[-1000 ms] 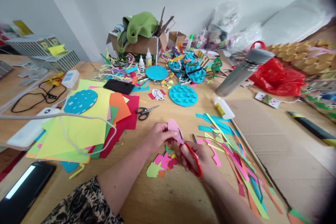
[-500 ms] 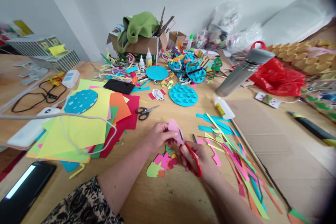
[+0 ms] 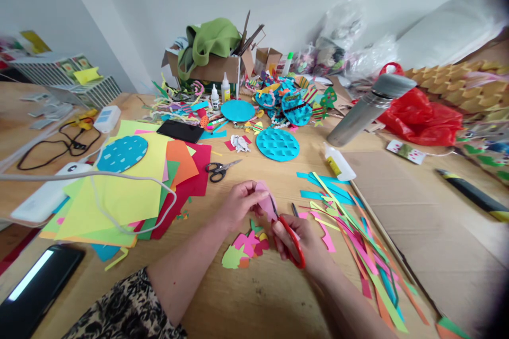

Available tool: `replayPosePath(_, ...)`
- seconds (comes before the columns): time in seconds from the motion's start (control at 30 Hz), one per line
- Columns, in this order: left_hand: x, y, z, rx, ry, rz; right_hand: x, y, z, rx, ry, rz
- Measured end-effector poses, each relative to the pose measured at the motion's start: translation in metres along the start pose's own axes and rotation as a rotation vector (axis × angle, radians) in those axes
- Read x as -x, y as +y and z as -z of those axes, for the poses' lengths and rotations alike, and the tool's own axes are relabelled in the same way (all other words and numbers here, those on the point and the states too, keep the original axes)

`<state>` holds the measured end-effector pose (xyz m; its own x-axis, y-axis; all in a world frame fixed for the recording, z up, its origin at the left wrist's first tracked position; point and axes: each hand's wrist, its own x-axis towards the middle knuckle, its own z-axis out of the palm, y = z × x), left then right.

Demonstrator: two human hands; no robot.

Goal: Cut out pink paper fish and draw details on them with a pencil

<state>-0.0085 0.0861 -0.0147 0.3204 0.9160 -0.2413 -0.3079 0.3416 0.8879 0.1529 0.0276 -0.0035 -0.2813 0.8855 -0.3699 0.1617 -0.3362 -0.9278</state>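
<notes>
Between the fingertips of my left hand [image 3: 239,205] is a small piece of pink paper [image 3: 267,202], held up above the table. My right hand [image 3: 299,241] is wrapped round the handles of red-handled scissors [image 3: 293,242]. The scissor blades lie against the right edge of the pink paper. Below my hands rests a little pile of cut paper shapes [image 3: 247,246] in pink, light green, red and orange. Black-handled scissors [image 3: 218,170] lie beyond my left hand.
Coloured paper sheets [image 3: 119,196] are stacked at left, with a white cable across them. Paper strips [image 3: 369,254] and cardboard [image 3: 433,222] lie at right. Farther back are a glue bottle [image 3: 340,163], a steel flask [image 3: 358,114] and a blue scalloped disc [image 3: 277,144].
My left hand has shifted slightly left, and the pink paper has turned a little against the scissor blades. My right hand stays almost where it was.
</notes>
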Motion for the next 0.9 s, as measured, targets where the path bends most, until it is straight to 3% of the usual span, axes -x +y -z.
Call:
replayPosePath(0.53, -0.003, 0.003, 0.002, 0.155, 0.066, -0.016, 0.000, 0.000, 0.002, -0.015, -0.017, 0.052)
replayPosePath(0.9, 0.004, 0.003, -0.004, 0.097, -0.016, 0.079, -0.004, 0.013, 0.003, -0.104, 0.043, 0.132)
